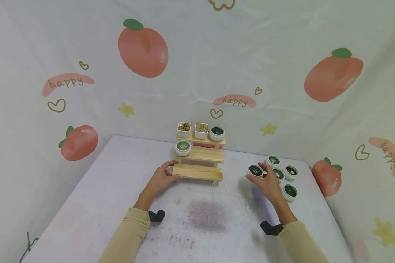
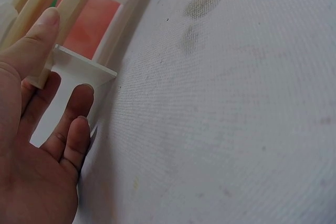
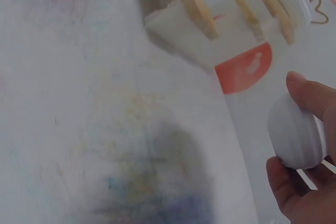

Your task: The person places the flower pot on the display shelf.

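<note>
The left forearm (image 1: 130, 228) and right forearm (image 1: 297, 237) reach forward, well apart; the left hand (image 1: 161, 179) grips, thumb opposite bent fingers, and the right hand (image 1: 269, 183) pinches.

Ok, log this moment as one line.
left hand: grips lowest shelf at left end; right hand: holds round white pot; top shelf: three pots; middle shelf: one pot; table, right side: four more pots

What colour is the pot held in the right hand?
White outside, dark green inside; the held pot shows best in the head view.
</note>
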Tool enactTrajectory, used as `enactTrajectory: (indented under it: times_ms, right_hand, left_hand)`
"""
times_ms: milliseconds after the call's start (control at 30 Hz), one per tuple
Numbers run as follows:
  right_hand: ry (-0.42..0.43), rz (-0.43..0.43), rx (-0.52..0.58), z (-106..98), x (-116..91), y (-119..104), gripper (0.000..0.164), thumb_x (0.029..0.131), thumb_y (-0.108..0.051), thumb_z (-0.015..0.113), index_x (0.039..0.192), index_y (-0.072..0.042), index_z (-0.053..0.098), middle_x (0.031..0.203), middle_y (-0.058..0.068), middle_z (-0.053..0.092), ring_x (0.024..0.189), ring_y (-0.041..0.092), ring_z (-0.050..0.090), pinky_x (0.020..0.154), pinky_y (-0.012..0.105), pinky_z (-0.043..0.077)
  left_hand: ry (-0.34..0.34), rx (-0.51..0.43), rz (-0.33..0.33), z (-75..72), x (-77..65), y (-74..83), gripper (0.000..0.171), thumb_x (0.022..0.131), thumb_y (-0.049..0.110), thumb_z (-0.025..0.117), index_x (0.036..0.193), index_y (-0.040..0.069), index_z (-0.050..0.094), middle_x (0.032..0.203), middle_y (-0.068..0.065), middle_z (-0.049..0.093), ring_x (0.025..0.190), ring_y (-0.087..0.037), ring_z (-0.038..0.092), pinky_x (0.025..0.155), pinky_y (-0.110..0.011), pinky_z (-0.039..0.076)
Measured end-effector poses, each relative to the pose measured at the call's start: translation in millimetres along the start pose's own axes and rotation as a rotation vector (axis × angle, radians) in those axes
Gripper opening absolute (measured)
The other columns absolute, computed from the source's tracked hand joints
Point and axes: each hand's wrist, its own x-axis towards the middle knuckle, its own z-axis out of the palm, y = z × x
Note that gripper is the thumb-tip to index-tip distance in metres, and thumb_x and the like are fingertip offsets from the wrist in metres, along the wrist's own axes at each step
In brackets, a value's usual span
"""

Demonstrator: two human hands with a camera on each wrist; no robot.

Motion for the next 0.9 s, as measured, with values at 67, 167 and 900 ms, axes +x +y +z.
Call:
enactTrajectory:
  times_ms: [67, 167, 900]
  right_hand:
    - [0.013, 0.015, 0.043, 2.7, -0.1, -5.3, 0.079, 0.086, -0.029, 0.083, 0.149, -0.002, 0.043, 0.138, 0.021, 0.055, 0.100, 0.021, 0.053, 0.073, 0.016, 0.045]
    - [0.022, 0.025, 0.094, 5.9, -0.8, -14.2, 0.078, 0.086, -0.028, 0.083, 0.149, -0.004, 0.043, 0.136, 0.018, 0.056, 0.099, 0.013, 0.053, 0.074, 0.013, 0.046]
    - [-0.010, -0.244, 0.157, 61.0, 5.4, -70.0, 0.071, 0.083, -0.017, 0.086, 0.145, -0.008, 0.053, 0.128, 0.017, 0.051, 0.108, 0.028, 0.060, 0.083, 0.018, 0.051]
  left_hand:
    - [0.002, 0.000, 0.001, 0.0, -0.5, 0.3, 0.066, 0.085, 0.031, 0.084, 0.144, 0.024, 0.054, 0.080, -0.008, 0.065, 0.067, -0.015, 0.053, 0.059, -0.027, 0.042]
    - [0.007, 0.001, 0.005, -0.1, -1.3, 0.4, 0.065, 0.085, 0.031, 0.084, 0.144, 0.024, 0.055, 0.080, -0.007, 0.064, 0.066, -0.015, 0.053, 0.059, -0.027, 0.042]
    - [0.012, 0.000, 0.008, 0.6, -0.6, -1.0, 0.065, 0.085, 0.032, 0.084, 0.142, 0.025, 0.055, 0.078, -0.006, 0.063, 0.066, -0.015, 0.053, 0.059, -0.028, 0.043]
